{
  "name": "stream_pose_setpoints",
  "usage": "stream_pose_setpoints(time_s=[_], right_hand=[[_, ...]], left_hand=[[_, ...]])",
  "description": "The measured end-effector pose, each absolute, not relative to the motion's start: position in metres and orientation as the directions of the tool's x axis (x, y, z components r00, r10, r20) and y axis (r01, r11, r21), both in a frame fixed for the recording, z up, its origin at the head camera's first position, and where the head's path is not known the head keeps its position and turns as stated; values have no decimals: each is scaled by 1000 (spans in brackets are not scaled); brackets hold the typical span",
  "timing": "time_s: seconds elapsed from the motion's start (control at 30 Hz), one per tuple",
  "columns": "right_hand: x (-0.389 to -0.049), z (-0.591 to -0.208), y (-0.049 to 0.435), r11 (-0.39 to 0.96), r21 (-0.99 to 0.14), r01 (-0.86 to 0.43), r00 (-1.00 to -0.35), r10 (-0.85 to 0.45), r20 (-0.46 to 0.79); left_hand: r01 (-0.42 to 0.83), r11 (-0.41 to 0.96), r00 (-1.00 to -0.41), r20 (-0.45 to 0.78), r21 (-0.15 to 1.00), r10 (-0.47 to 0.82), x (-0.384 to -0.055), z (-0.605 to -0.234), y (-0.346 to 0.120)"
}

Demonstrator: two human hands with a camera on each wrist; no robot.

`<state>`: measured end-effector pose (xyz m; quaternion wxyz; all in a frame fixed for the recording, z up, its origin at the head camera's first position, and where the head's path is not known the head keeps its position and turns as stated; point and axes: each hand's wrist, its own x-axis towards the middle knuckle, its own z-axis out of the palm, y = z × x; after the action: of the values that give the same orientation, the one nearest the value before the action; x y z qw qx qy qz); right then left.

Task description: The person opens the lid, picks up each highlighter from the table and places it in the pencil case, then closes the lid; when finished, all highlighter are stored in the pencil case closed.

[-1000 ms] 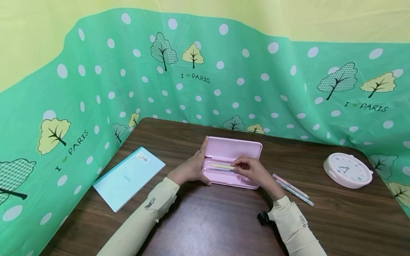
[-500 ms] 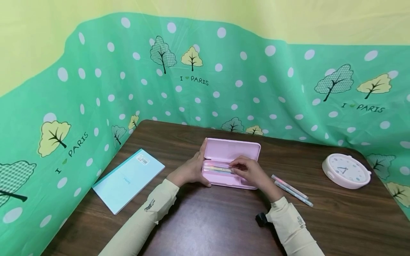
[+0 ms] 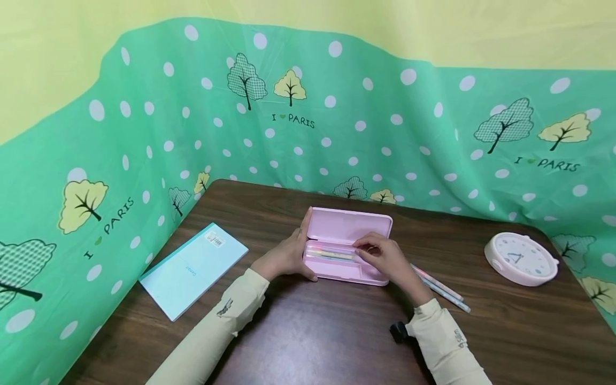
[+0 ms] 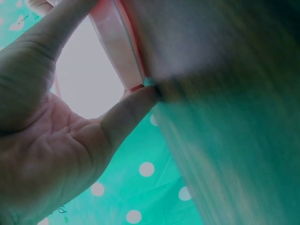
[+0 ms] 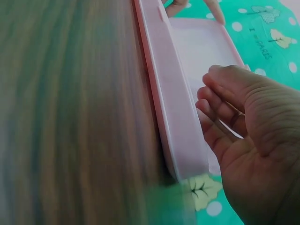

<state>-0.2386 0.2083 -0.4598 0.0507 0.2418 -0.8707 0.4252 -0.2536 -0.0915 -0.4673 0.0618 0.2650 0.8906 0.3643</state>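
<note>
A pink pencil case [image 3: 348, 224] lies on the table with its lid raised. Several pastel pens [image 3: 331, 253] rest side by side in its back compartment. My left hand [image 3: 289, 252] holds the case's left end, thumb at the front edge and fingers reaching up to the lid; in the left wrist view the thumb touches the case's corner. Over the case's right part is my right hand [image 3: 382, 259], fingertips close to the pens' right ends. In the right wrist view its fingers [image 5: 218, 105] are loosely bent, with nothing visible between them and the thumb.
Two more pens [image 3: 445, 291] lie on the wooden table [image 3: 308, 337] right of the case, partly behind the right forearm. A light blue notebook [image 3: 192, 272] is at the left, a pink round clock [image 3: 522, 259] at the far right. A green patterned curtain [image 3: 385, 123] hangs behind.
The pen that my right hand pinched now lies among the others in the case. That hand has moved slightly right, off the pens. My left hand has kept its place.
</note>
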Motion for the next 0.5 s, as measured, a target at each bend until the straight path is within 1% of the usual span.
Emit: stream_pose_setpoints(time_s=[0.17, 0.3, 0.4, 0.5], right_hand=[[-233, -457, 231, 542, -705, -457, -887, -335, 318], [-226, -456, 252, 588, -689, -424, -906, -273, 324], [-217, -455, 269, 621, -674, -400, -915, -235, 327], [-206, -455, 286, 657, -652, -379, -921, -204, 331]], left_hand=[[435, 621, -859, 93, 652, 504, -268, -489, -91], [437, 628, -861, 97, 644, 500, -271, -496, -91], [447, 629, -856, 101, 636, 506, -265, -487, -91], [430, 618, -855, 78, 658, 512, -252, -466, -91]])
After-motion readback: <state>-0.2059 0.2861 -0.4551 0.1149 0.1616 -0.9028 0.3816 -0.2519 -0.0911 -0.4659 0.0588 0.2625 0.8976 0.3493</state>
